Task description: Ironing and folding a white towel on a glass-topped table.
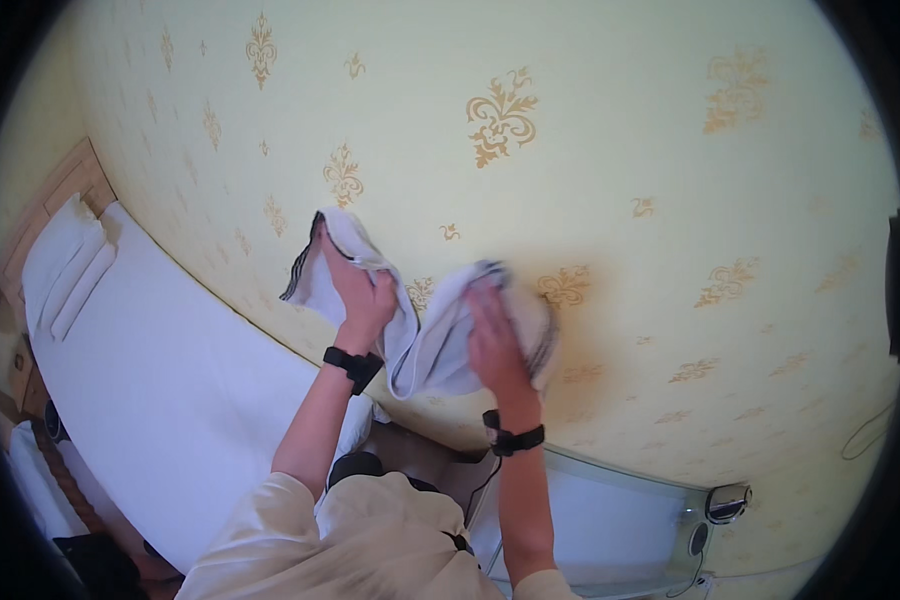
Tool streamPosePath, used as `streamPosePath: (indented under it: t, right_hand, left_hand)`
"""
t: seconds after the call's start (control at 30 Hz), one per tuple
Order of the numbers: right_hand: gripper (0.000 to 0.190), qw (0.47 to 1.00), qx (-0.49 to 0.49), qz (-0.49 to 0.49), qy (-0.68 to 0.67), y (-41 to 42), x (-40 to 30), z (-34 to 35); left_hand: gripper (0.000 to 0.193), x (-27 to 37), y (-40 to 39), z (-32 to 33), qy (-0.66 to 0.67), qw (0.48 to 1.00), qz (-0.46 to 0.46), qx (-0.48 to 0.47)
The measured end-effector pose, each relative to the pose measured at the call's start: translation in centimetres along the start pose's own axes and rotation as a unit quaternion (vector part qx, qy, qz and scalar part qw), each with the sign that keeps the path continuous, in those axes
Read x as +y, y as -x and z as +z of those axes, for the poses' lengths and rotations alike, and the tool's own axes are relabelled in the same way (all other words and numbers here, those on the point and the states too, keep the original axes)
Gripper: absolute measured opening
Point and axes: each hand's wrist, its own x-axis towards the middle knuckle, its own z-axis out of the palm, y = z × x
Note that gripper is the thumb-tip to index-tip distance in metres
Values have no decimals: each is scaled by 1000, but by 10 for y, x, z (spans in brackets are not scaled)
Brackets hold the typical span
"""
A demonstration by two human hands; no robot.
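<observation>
A white towel (439, 360) with dark striped ends spans both my hands and sags in a fold between them. My left hand (364, 296) grips its left part, and the striped end hangs past the fingers. My right hand (496, 341), blurred, has hold of the right part, with fingers upward over the bunched cloth. Behind the towel rises a pale yellow wall (585, 172) with gold ornamental motifs. Whether the cloth touches the wall cannot be told. A brownish, darker patch (589, 322) shows on the wall beside my right hand.
On the left, a bed (172, 352) with a white sheet runs along the wall, pillows (71, 266) lying by its wooden headboard (52, 195). At lower right is a glass-topped table (600, 517) with a shiny kettle (729, 502) at its far end. A dark-edged panel (897, 285) is on the right.
</observation>
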Motion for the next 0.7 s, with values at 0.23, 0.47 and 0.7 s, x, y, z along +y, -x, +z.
streamPosePath:
  t: [0.23, 0.47, 0.7]
  right_hand:
    - [50, 837, 308, 77, 445, 47, 44, -99]
    - [65, 871, 328, 286, 229, 119, 29, -8]
    - [64, 866, 347, 312, 181, 82, 15, -58]
  left_hand:
    - [47, 138, -14, 21, -5, 950, 224, -217]
    - [56, 136, 58, 36, 148, 891, 247, -350]
    - [54, 186, 1, 27, 201, 863, 280, -369]
